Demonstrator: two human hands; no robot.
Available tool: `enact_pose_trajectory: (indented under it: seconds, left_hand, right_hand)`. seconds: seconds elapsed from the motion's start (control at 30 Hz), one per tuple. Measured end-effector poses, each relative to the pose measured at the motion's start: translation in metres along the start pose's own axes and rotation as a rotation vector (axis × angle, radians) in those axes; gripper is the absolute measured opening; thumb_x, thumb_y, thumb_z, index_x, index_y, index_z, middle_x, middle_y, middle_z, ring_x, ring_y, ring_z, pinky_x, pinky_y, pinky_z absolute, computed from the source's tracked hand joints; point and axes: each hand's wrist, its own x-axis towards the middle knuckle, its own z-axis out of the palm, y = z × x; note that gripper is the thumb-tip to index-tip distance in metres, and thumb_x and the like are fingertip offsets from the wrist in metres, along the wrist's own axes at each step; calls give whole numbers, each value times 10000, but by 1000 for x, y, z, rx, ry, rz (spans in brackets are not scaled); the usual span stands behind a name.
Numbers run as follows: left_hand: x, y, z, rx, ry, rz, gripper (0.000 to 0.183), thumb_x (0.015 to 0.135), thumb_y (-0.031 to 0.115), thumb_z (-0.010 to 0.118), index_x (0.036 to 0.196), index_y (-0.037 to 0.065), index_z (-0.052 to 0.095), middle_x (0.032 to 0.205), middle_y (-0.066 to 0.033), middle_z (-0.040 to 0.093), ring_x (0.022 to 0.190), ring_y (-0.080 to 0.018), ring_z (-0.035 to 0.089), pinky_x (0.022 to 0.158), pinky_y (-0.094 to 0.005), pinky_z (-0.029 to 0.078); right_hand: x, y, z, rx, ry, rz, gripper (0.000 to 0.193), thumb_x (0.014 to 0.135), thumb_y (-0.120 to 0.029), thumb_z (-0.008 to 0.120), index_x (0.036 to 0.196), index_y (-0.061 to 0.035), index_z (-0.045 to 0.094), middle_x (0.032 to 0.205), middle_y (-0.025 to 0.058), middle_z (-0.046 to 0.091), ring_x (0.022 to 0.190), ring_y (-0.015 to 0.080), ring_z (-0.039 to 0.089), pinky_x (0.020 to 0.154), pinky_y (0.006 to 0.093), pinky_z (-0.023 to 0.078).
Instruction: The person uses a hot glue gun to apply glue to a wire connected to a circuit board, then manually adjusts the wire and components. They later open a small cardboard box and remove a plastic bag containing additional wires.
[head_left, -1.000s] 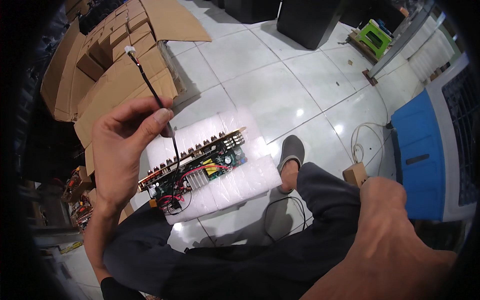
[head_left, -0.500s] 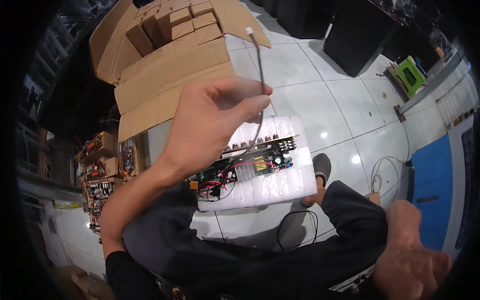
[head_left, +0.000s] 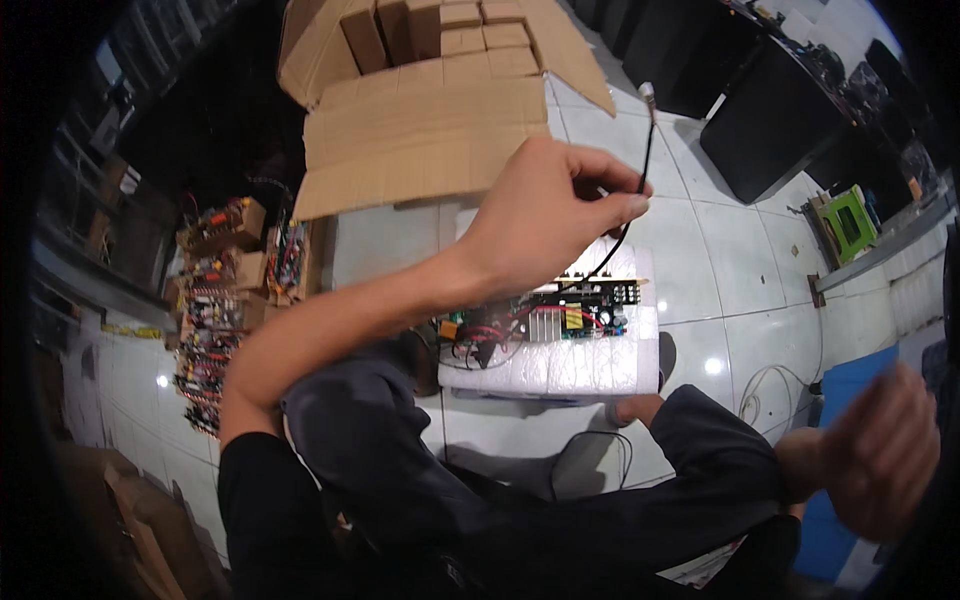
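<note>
My left hand (head_left: 558,212) pinches a thin black cable (head_left: 648,145) between thumb and fingers. The cable's upper end, with a small white connector (head_left: 647,92), points up above the fingertips. Its lower part runs down behind my hand to a circuit board (head_left: 612,318) with a silver heatsink, a yellow component and red and black wires. Beneath the board lies a white foam block (head_left: 600,372) wrapped in clear plastic. My right hand (head_left: 885,455) hangs at the far right, away from the board, over a blue object (head_left: 822,545); motion smears its fingers.
An open carton (head_left: 420,140) with small brown boxes stands beyond my left hand. Several circuit boards (head_left: 215,320) are stacked at left. Black cabinets (head_left: 765,130) and a green stool-like object (head_left: 848,225) stand at right. A looped black cable (head_left: 592,465) lies on the tiled floor.
My left hand and the held cable have shifted right in the view, as has the carton. My right hand has risen from the lower right edge, away from my knee.
</note>
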Motion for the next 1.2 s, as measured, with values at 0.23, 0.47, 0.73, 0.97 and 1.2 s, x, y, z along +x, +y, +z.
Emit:
enact_pose_trajectory:
  seconds: [0.23, 0.47, 0.73, 0.97, 1.2]
  left_hand:
    - [-10, 15, -11, 35, -44, -136, 226, 888, 99, 677, 1045, -62, 694, 940, -84, 703, 815, -100, 627, 767, -254, 527]
    - [-6, 16, 3, 45, -92, -96, 226, 904, 114, 666, 1053, -53, 692, 850, -71, 694, 751, -93, 623, 681, -234, 505]
    - [-6, 13, 10, 31, -120, -109, 212, 907, 109, 661, 1047, -47, 696, 834, -62, 695, 760, -88, 615, 688, -235, 497]
    - [-8, 14, 12, 12, -126, -88, 207, 908, 118, 657, 1026, -42, 712, 840, -63, 696, 754, -84, 608, 673, -238, 488]
    - [-9, 17, 10, 105, -138, -73, 194, 901, 106, 658, 999, -50, 719, 821, -67, 691, 725, -83, 584, 648, -241, 468]
  right_hand:
    - [-4, 68, 28, -386, 328, 654, 392, 986, -243, 456, 808, 62, 626, 723, 158, 644, 656, 194, 632, 625, 308, 508]
    - [-23, 109, 26, -209, 360, 964, 231, 934, -166, 626, 1009, 47, 678, 854, 72, 681, 786, 97, 622, 672, 242, 528]
    - [-29, 122, 23, -207, 354, 956, 236, 920, -187, 672, 992, 38, 664, 852, 58, 663, 765, 80, 594, 623, 231, 524]
    - [-26, 120, 20, -211, 358, 945, 260, 896, -175, 691, 1035, 44, 664, 869, 80, 677, 788, 93, 614, 609, 232, 531]
    - [-30, 123, 23, -204, 328, 900, 246, 856, -144, 727, 1018, 40, 718, 930, 83, 677, 770, 95, 576, 606, 239, 509]
